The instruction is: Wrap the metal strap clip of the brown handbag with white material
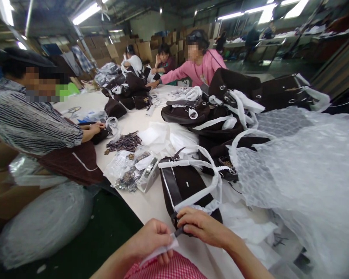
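A dark brown fabric handbag (184, 186) with white-wrapped handles lies at the near edge of the long white worktable (147, 203), just in front of the person. The right hand (202, 226) pinches the bag's near corner, where a small dark tab shows, while the left hand (149, 240) is closed on a strip of white wrapping paper (163, 250) that runs to the same corner. Crumpled sheets of clear bubble wrap (305, 166) spread to the right; more dark bags (209, 108) are heaped beyond. A co-worker in a striped shirt (29, 124) sits at the left.
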`<state>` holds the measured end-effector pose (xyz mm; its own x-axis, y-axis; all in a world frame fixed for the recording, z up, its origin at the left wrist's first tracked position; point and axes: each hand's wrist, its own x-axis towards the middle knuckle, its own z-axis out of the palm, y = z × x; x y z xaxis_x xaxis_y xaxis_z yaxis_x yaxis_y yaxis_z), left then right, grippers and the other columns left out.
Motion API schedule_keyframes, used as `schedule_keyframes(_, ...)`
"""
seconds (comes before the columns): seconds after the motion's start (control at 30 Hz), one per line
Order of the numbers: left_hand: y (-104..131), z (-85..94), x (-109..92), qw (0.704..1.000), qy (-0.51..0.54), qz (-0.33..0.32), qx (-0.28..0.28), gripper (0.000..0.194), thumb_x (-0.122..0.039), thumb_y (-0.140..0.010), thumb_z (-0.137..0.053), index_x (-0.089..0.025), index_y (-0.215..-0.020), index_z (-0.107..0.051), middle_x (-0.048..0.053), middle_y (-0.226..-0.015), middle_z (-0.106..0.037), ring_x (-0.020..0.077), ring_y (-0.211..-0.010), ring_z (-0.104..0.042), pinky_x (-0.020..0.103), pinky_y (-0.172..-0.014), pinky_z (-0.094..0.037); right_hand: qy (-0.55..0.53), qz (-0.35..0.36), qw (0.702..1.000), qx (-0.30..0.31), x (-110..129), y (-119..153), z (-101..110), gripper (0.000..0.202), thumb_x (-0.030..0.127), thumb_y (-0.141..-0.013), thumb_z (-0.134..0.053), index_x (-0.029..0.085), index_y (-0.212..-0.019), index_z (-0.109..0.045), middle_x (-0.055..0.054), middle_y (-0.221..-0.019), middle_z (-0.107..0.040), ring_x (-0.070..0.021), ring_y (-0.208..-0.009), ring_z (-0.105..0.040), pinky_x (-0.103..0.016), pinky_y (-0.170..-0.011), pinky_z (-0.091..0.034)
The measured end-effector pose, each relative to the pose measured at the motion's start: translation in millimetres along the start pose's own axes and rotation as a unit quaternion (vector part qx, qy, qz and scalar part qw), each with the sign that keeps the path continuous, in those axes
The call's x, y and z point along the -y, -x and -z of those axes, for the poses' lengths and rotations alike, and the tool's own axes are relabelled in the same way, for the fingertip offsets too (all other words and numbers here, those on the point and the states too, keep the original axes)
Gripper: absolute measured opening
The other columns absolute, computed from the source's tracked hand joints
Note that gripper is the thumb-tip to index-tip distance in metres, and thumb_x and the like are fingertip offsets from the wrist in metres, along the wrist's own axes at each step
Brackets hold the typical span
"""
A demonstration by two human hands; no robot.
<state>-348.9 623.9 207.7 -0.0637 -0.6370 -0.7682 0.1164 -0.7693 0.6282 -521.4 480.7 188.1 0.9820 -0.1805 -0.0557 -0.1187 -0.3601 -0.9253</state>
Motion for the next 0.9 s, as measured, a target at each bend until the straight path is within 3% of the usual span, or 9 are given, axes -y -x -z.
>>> schedule_keyframes(0.07,1.9,3.7,0.9,1.000,-0.002,0.007,-0.007,0.024,-0.036,-0.055,-0.060,-0.014,-0.065,-0.059,0.004,-0.058,-0.067,0.0129,-0.044,-0.059,0.022,-0.043,-0.044,-0.002,0.015,1.000,0.001,-5.9,-1.1,-2.3,0.022,0.014,-0.089,-0.057,0.022,-0.103,-0.071,-0.005,-0.119,-0.065,-0.0173,-0.110,-0.059,-0.029,-0.097,-0.042)
schedule_keyframes(0.17,2.2,6.8,4.1,0.999,-0.009,0.020,-0.027,0.025,-0.036,-0.054,-0.060,-0.014,-0.065,-0.060,0.005,-0.060,-0.069,0.0132,-0.045,-0.060,0.022,-0.043,-0.044,-0.002,0.031,1.000,0.003,-13.1,-4.3,-7.5,0.016,0.015,-0.090,-0.058,0.021,-0.097,-0.071,-0.004,-0.114,-0.067,-0.0168,-0.106,-0.061,-0.028,-0.094,-0.044)
schedule_keyframes(0.3,2.4,7.3,6.3,0.999,0.004,0.032,-0.041,0.027,-0.037,-0.052,-0.065,-0.013,-0.065,-0.061,0.008,-0.063,-0.071,0.0144,-0.050,-0.063,0.023,-0.046,-0.047,0.038,0.005,0.999,0.002,-13.0,-8.3,-11.5,0.008,0.015,-0.087,-0.065,0.021,-0.084,-0.070,-0.001,-0.108,-0.067,-0.0157,-0.098,-0.064,-0.026,-0.086,-0.045)
schedule_keyframes(0.43,1.6,3.4,4.2,0.998,0.034,0.035,-0.034,0.028,-0.036,-0.052,-0.069,-0.012,-0.066,-0.063,0.009,-0.066,-0.072,0.0155,-0.054,-0.065,0.023,-0.049,-0.048,0.078,-0.006,0.997,-0.004,-6.3,-7.2,-11.5,0.009,0.013,-0.084,-0.068,0.021,-0.084,-0.071,0.000,-0.110,-0.067,-0.0153,-0.099,-0.064,-0.026,-0.086,-0.045)
schedule_keyframes(0.53,-2.3,-0.9,4.1,0.998,0.054,0.031,-0.022,0.028,-0.036,-0.052,-0.070,-0.011,-0.064,-0.063,0.009,-0.064,-0.071,0.0147,-0.051,-0.064,0.023,-0.048,-0.048,0.099,0.011,0.995,-0.011,-4.6,-2.7,-12.4,0.008,0.016,-0.086,-0.067,0.022,-0.089,-0.072,-0.002,-0.116,-0.065,-0.0165,-0.102,-0.064,-0.027,-0.089,-0.047)
schedule_keyframes(0.63,-6.7,-1.9,6.6,0.996,0.076,0.033,-0.026,0.030,-0.035,-0.051,-0.070,-0.011,-0.067,-0.064,0.009,-0.062,-0.070,0.0138,-0.048,-0.062,0.023,-0.047,-0.048,0.137,0.043,0.989,-0.014,-9.4,1.4,-19.2,0.019,0.024,-0.088,-0.066,0.024,-0.108,-0.068,-0.006,-0.124,-0.061,-0.0200,-0.108,-0.062,-0.030,-0.091,-0.049)
schedule_keyframes(0.73,-8.3,0.9,9.0,0.994,0.099,0.034,-0.043,0.033,-0.037,-0.050,-0.073,-0.011,-0.068,-0.063,0.009,-0.062,-0.070,0.0138,-0.049,-0.062,0.023,-0.047,-0.048,0.239,0.056,0.968,-0.052,-19.5,2.0,-33.8,0.034,0.020,-0.091,-0.060,0.019,-0.125,-0.057,-0.011,-0.127,-0.061,-0.0238,-0.105,-0.063,-0.034,-0.086,-0.052)
schedule_keyframes(0.9,-6.1,0.9,9.3,0.993,0.094,0.051,-0.045,0.034,-0.038,-0.049,-0.075,-0.011,-0.067,-0.063,0.009,-0.065,-0.071,0.0150,-0.054,-0.065,0.023,-0.049,-0.049,0.384,0.078,0.912,-0.122,-31.9,-1.6,-60.1,0.035,0.016,-0.095,-0.048,0.011,-0.130,-0.050,-0.015,-0.128,-0.062,-0.0260,-0.092,-0.063,-0.038,-0.075,-0.050)
